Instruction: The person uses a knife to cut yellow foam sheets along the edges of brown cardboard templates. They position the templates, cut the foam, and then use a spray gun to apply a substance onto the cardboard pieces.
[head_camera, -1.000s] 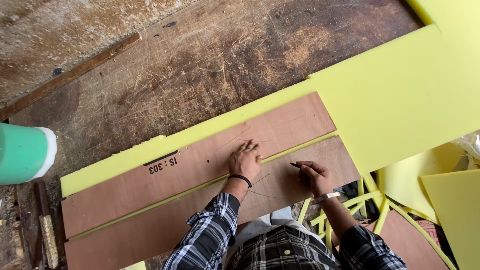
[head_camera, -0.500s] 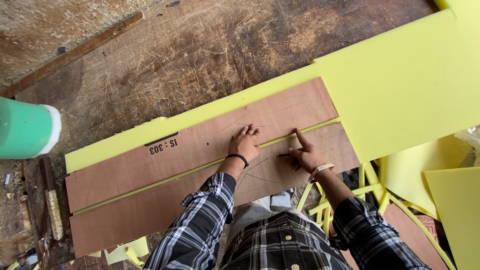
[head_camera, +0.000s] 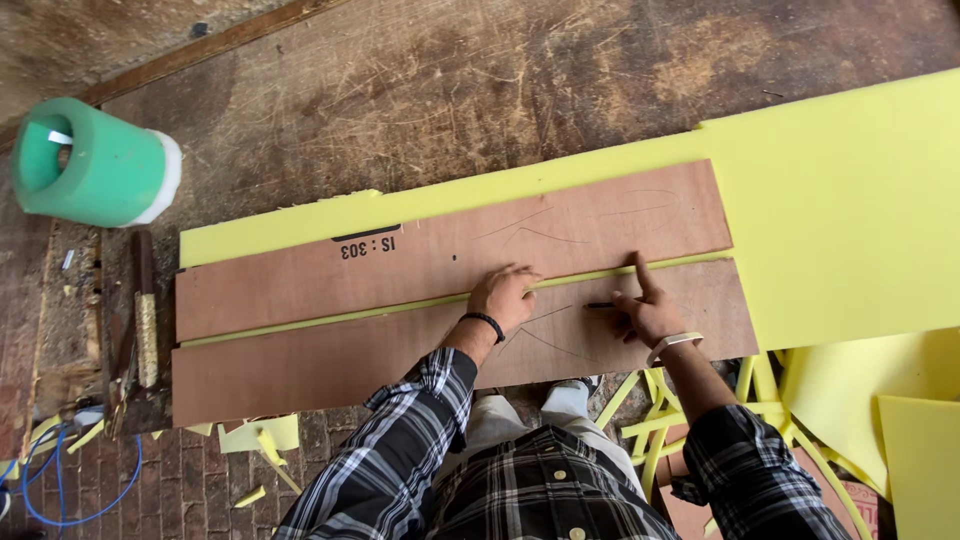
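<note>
At nine o'clock a green cylinder (head_camera: 95, 160) with a hollow top lies on its side on the scarred wooden counter (head_camera: 400, 90); below it, toward eight o'clock, a thin tool with a pale handle (head_camera: 146, 320) lies along the counter's edge; a blue cable (head_camera: 60, 490) curls on the brick floor at seven o'clock; two long brown plywood strips, the upper strip (head_camera: 450, 250) and the lower strip (head_camera: 330, 360), lie side by side on a sheet of yellow foam (head_camera: 840, 210), a narrow line of yellow showing between them; the left hand (head_camera: 505, 298) rests near the centre, palm down and fingers spread flat, pressing on the seam between the strips and gripping nothing, a dark band at its wrist; just to its three o'clock the right hand (head_camera: 648, 312) pinches a dark pencil (head_camera: 598, 305) whose tip touches the lower strip, the forefinger stretched up toward twelve o'clock onto the seam; thin yellow foam offcuts (head_camera: 650, 420) lie scattered at five o'clock.
</note>
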